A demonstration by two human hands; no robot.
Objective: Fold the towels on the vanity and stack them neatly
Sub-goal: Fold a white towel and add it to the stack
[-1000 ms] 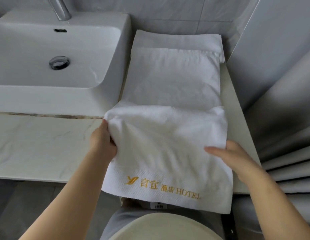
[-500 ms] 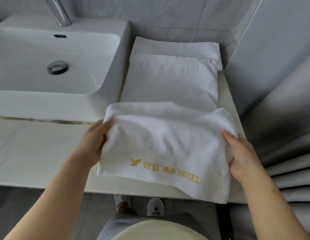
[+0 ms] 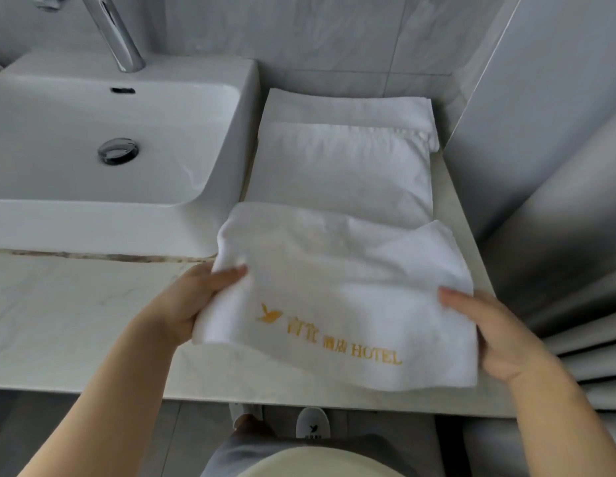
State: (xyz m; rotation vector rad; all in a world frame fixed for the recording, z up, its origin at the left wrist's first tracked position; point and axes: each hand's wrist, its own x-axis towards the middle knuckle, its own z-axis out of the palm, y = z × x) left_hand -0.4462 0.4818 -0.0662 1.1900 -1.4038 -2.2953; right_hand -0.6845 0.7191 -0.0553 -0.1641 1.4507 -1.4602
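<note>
A folded white towel [image 3: 341, 280] with a gold HOTEL logo lies across the near part of the vanity top [image 3: 76, 318]. My left hand [image 3: 193, 301] pinches its left edge, thumb on top. My right hand [image 3: 489, 332] holds its right edge. Behind it, toward the wall, a stack of folded white towels [image 3: 341, 166] lies flat; the logo towel's far edge overlaps the stack's near edge.
A white basin [image 3: 103, 160] with a chrome drain and tap [image 3: 117, 36] stands to the left, close beside the stack. A tiled wall is behind and a grey wall panel [image 3: 540, 132] on the right. My slippered feet [image 3: 310, 425] show below the counter edge.
The logo towel has been drawn up from hanging over the counter's front edge and now rests on the counter, nearer the stack. Both hands shifted to its side edges.
</note>
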